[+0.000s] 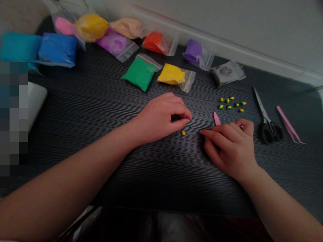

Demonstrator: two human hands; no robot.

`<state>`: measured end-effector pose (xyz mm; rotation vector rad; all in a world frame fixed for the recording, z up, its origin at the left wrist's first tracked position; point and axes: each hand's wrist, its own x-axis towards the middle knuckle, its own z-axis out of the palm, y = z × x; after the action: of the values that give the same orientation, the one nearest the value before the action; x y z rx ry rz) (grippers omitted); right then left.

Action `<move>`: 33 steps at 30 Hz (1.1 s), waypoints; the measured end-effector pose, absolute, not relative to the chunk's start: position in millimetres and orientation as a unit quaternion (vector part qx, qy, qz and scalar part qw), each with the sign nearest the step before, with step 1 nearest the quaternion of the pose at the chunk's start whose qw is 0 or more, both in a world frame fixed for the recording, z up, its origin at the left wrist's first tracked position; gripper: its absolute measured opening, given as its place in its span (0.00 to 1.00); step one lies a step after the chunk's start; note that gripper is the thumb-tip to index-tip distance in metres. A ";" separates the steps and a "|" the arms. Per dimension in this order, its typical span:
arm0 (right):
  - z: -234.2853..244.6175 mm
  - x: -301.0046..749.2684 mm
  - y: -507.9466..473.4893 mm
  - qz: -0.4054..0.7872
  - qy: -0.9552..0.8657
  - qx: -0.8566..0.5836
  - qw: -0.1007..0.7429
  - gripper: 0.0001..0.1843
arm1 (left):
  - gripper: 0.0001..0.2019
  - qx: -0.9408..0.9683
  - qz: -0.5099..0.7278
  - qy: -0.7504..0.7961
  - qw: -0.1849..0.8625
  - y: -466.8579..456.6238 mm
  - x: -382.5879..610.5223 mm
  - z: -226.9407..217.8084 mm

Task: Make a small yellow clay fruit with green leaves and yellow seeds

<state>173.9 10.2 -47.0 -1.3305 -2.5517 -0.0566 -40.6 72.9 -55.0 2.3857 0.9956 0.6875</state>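
Observation:
My left hand (166, 114) is closed in a pinch, thumb and index fingertips together, just above the dark table. A tiny dark green speck shows by its fingertips; what they hold, if anything, is too small to name. Below them lie a small yellow clay ball (183, 133) and a thin green clay strip (191, 126). With its index finger stretched out, my right hand (230, 144) touches a small green clay bit (199, 131) on the table. Its thumb is apart from that finger. A pink plastic modelling tool (216, 118) sticks out from behind this hand, partly hidden.
Several yellow-and-green clay pieces (229, 107) lie beyond my right hand. Black-handled scissors (267, 124) and pink tweezers (287, 122) are at right. Bags of coloured clay, including a green bag (140, 72) and a yellow bag (173, 74), line the back near the wall (239, 30).

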 end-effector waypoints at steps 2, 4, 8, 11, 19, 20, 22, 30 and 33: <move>-47.0 174.1 10.7 -0.018 -0.879 -0.459 0.131 0.08 | 0.06 0.868 0.251 0.362 0.230 72.9 -40.6 -55.1; -47.0 174.4 10.8 -0.014 -0.877 -0.460 0.138 0.07 | 0.06 0.868 0.251 0.363 0.230 73.0 -40.5 -55.4; -46.9 174.4 10.5 -0.002 -0.869 -0.470 0.154 0.06 | 0.06 0.868 0.249 0.362 0.230 73.4 -40.3 -55.6; -47.0 173.9 11.1 0.005 -0.864 -0.477 0.158 0.07 | 0.06 0.869 0.251 0.359 0.231 73.4 -40.4 -55.5; -50.5 175.2 14.4 0.002 -0.867 -0.479 0.141 0.08 | 0.06 0.870 0.253 0.357 0.226 73.3 -40.4 -55.0; -50.7 175.6 14.3 0.002 -0.867 -0.478 0.139 0.08 | 0.06 0.870 0.255 0.357 0.226 73.3 -40.4 -55.0; -50.6 176.4 13.9 0.001 -0.868 -0.477 0.137 0.09 | 0.06 0.869 0.256 0.357 0.227 73.2 -40.3 -54.9; -49.6 177.9 15.0 -0.010 -0.879 -0.458 0.132 0.08 | 0.05 0.868 0.256 0.357 0.230 72.8 -40.2 -55.0; -49.2 178.1 15.7 -0.003 -0.880 -0.454 0.139 0.08 | 0.06 0.868 0.253 0.358 0.233 72.9 -40.3 -55.3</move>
<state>178.1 15.7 -49.2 -1.3131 -2.5445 -0.0090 -40.3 72.9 -55.3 2.3848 0.9824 0.6957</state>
